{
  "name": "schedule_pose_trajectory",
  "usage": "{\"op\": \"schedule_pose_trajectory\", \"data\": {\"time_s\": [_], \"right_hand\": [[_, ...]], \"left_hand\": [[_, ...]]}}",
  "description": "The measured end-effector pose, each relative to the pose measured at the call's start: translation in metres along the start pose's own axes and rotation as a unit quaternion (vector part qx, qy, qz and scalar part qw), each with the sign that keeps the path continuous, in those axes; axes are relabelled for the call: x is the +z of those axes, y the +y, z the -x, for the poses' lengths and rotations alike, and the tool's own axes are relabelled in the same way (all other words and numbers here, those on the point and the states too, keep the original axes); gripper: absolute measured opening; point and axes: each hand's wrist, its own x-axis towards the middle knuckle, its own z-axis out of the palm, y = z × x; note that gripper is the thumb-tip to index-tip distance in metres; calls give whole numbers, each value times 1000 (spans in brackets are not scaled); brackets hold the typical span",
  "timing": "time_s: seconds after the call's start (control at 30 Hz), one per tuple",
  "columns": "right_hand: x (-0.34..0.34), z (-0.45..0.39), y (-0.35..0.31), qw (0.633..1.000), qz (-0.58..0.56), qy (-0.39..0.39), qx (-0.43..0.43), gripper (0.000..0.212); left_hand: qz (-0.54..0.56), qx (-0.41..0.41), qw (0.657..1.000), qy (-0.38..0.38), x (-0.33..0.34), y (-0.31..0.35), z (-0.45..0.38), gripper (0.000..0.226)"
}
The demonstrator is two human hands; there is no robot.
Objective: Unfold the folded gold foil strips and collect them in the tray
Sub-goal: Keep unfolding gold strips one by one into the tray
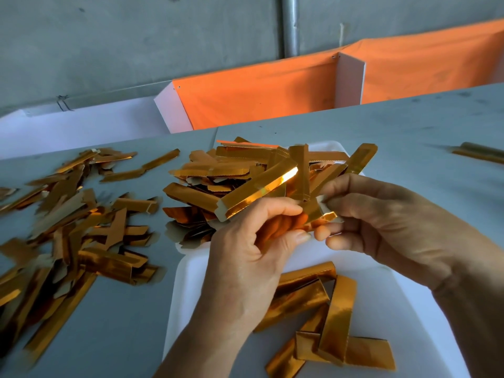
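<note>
- The left hand (245, 241) curls thumb and fingers round the near end of a long, shiny gold foil-faced card strip (256, 190), which slants up and away over the tray.
- The right hand (381, 222) pinches a small creased flap of that same strip between thumb and bent fingers, just beside the left fingertips; the two hands nearly touch, and the fold between them looks part-opened.
- Below the hands sits a white, shallow, rounded plastic tray (191, 290). A few flattened gold strips (327, 323) lie crossed in its near part, and a heaped pile of gold strips (231, 173) spills over its far left edge.
- Left of the tray, a scattered spread of folded gold strips (73, 227) covers the grey table (409, 132); one lone strip (480, 152) lies far right.
- Risks, as I judge them: pulling the flap hard against the crease could tear the thin card or peel its foil face; the glossy surface may slip from the pinch; and the overhanging heap could slide off the rim and mix with the unworked strips.
</note>
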Motion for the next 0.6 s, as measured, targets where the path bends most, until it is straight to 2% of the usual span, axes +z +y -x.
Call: {"op": "schedule_pose_trajectory", "data": {"time_s": [0.07, 0.2, 0.33, 0.5, 0.6], "right_hand": [[0, 0, -2, 1000, -4, -10, -4, 13], [-2, 0, -1, 1000, -16, -1, -8, 11], [-4, -2, 1, 1000, -26, -6, -6, 28], [-4, -1, -1, 1000, 10, -23, -6, 3], [-2, -1, 0, 997, 71, -7, -20, 6]], "left_hand": [[11, 3, 1000, -2, 0, 0, -1, 23], [13, -4, 1000, -7, 0, -1, -1, 24], [17, -5, 1000, -14, -1, -1, 0, 25], [22, -5, 999, -29, -3, 2, 0, 25], [10, -14, 999, -46, -2, 3, 1, 24]]}}
